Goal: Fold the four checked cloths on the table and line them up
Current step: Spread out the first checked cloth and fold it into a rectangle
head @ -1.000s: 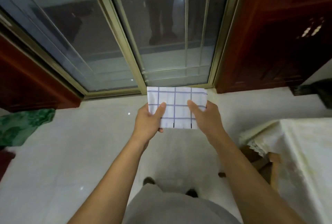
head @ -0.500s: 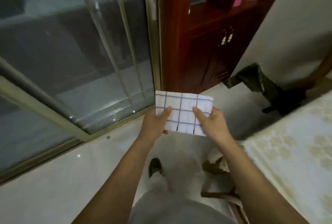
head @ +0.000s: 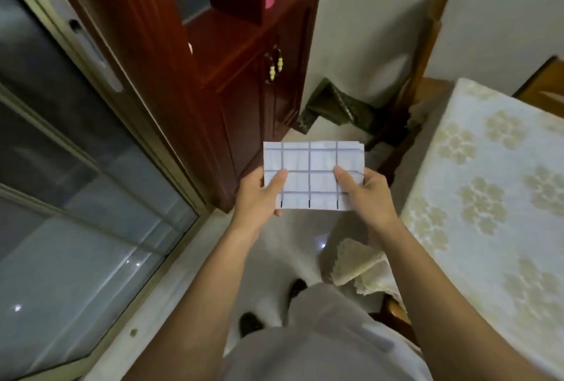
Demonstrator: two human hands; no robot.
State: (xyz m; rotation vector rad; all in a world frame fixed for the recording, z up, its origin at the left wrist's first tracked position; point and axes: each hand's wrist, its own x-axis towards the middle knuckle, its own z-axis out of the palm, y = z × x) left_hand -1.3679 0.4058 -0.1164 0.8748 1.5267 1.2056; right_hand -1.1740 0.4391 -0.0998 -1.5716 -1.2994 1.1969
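1. The person has swung round from the sliding glass door (head: 76,167), now far left, past the red cabinet (head: 244,81).
2. The left hand (head: 256,197) and right hand (head: 370,194) still pinch the folded checked cloth (head: 311,164), thumbs on top, in the air short of the worktop (head: 488,203)'s left edge.
3. Laying it down looks next.
4. Most of the worktop is cut off; other cloths unseen.

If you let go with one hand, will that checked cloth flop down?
It would probably droop some: the checked cloth is fabric, though its folded layers hold it flat. It seems light, as the left hand and right hand only pinch it.
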